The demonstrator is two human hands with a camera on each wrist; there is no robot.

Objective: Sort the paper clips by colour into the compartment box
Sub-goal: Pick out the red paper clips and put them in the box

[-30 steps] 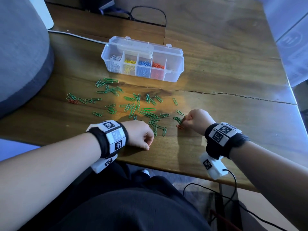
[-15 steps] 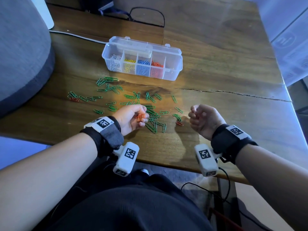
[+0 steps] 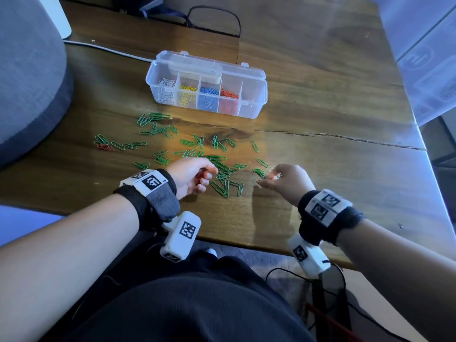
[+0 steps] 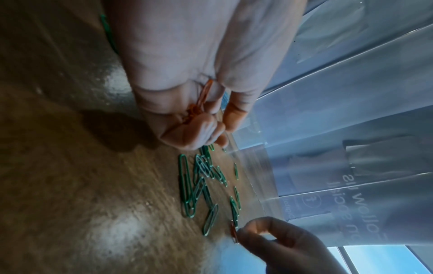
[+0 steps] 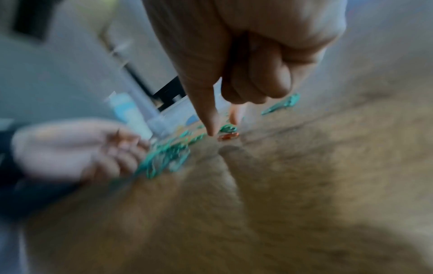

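Note:
The clear compartment box (image 3: 252,107) stands open at the back; it holds white, yellow, blue and red clips, and its right end compartment holds nothing. Green paper clips (image 3: 222,166) lie scattered before it. My left hand (image 3: 209,175) is curled round a few red clips (image 4: 201,98) just above the pile. My right hand (image 3: 267,180) is down at the pile's right edge. Its thumb and forefinger are spread over a single red clip (image 5: 228,136) lying on the wood, and its other fingers are curled. Another red clip (image 3: 103,147) lies far left.
A large grey rounded object (image 3: 29,82) crowds the table's left side. Black cables (image 3: 214,21) and a white cable (image 3: 106,49) run along the back. A translucent sheet (image 3: 424,70) hangs at the right. The table's front edge (image 3: 246,245) is just behind my wrists.
My right hand, raised in a fist half a second ago, has come down to the red clip with thumb and forefinger spread. My left hand still holds the red clips.

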